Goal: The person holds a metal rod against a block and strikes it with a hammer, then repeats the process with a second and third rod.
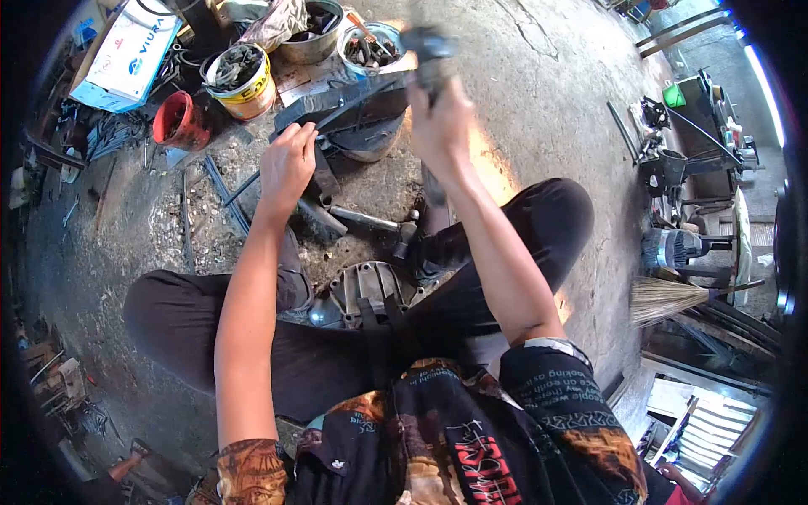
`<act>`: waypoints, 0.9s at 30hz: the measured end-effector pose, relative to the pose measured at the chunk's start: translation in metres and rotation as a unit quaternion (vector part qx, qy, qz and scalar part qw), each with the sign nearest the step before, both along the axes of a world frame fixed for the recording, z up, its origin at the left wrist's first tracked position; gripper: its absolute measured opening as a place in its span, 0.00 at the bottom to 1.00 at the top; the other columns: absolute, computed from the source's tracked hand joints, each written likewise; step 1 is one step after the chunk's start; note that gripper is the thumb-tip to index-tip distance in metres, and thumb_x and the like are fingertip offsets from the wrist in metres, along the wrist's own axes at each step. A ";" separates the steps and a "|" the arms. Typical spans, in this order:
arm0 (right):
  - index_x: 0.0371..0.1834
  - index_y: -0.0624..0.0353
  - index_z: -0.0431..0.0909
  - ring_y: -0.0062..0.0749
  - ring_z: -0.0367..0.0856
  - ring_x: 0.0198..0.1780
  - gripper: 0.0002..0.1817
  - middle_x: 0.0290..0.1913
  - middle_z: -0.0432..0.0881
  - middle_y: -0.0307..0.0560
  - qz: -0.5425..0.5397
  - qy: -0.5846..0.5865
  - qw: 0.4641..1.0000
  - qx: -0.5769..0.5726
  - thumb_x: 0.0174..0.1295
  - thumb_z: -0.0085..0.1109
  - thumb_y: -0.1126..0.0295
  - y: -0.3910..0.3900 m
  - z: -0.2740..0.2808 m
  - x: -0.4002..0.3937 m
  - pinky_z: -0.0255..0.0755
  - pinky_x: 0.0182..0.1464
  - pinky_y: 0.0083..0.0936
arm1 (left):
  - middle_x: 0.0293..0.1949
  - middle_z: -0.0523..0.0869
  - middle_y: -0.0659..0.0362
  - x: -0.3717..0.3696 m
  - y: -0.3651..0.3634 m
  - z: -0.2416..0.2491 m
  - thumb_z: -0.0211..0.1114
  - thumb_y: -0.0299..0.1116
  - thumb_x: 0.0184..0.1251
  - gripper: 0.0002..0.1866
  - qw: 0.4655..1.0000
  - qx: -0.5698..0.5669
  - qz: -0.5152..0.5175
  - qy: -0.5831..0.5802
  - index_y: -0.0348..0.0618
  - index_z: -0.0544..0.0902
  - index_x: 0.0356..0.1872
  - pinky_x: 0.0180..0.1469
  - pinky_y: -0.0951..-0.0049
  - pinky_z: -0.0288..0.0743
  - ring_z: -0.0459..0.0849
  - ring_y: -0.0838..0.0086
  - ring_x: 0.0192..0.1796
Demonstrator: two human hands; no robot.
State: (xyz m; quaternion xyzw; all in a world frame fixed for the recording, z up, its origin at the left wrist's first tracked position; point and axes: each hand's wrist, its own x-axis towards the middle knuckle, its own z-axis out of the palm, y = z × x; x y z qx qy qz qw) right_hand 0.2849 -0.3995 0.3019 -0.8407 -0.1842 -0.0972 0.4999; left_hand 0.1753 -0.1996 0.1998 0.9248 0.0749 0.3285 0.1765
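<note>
My right hand (442, 126) is raised at the upper middle, wrapped round a dark tool (431, 52) whose head is blurred by motion. My left hand (289, 160) is closed at the near left edge of a dark metal block (362, 114), its fingers pinched at a thin dark piece too small to make out. Below the block, between my feet, a hammer (366, 219) with a metal handle lies on the ground. Closer to my body, a round ribbed metal casting (370, 290) rests on the floor between my crossed legs.
Buckets of metal scraps, one yellow (251, 101), one white (345, 52), and a red pot (181, 122) stand at the upper left beside a white box (126, 55). Thin rods (225, 194) lie left of my left hand. A straw broom (669, 300) is at the right.
</note>
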 end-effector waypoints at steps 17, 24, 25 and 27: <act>0.31 0.71 0.78 0.35 0.80 0.23 0.29 0.22 0.80 0.54 -0.058 0.086 0.992 -0.066 0.69 0.60 0.48 -0.013 -0.038 0.043 0.74 0.29 0.40 | 0.36 0.86 0.50 0.000 0.002 0.007 0.64 0.31 0.71 0.09 0.999 -0.040 -0.019 0.014 0.39 0.86 0.45 0.40 0.56 0.80 0.86 0.50 0.38; 0.39 0.74 0.80 0.55 0.85 0.34 0.31 0.29 0.84 0.65 -0.024 0.066 0.984 -0.162 0.67 0.62 0.46 0.001 -0.038 0.026 0.75 0.40 0.44 | 0.36 0.85 0.51 -0.001 0.002 0.005 0.65 0.31 0.70 0.08 0.999 -0.020 -0.011 0.022 0.41 0.86 0.45 0.39 0.56 0.80 0.86 0.51 0.39; 0.39 0.74 0.80 0.55 0.85 0.34 0.31 0.29 0.84 0.65 -0.024 0.065 0.985 -0.161 0.67 0.62 0.46 0.001 -0.036 0.025 0.75 0.40 0.44 | 0.36 0.85 0.51 -0.002 0.002 0.006 0.65 0.31 0.70 0.08 1.000 -0.018 -0.011 0.024 0.41 0.86 0.45 0.39 0.56 0.80 0.86 0.52 0.39; 0.41 0.73 0.80 0.55 0.84 0.33 0.31 0.28 0.83 0.64 -0.034 0.022 0.989 -0.143 0.67 0.62 0.46 -0.002 -0.026 0.024 0.75 0.39 0.44 | 0.36 0.85 0.51 0.001 0.008 -0.007 0.65 0.31 0.70 0.08 1.000 -0.008 -0.017 0.005 0.42 0.86 0.45 0.39 0.57 0.80 0.86 0.52 0.38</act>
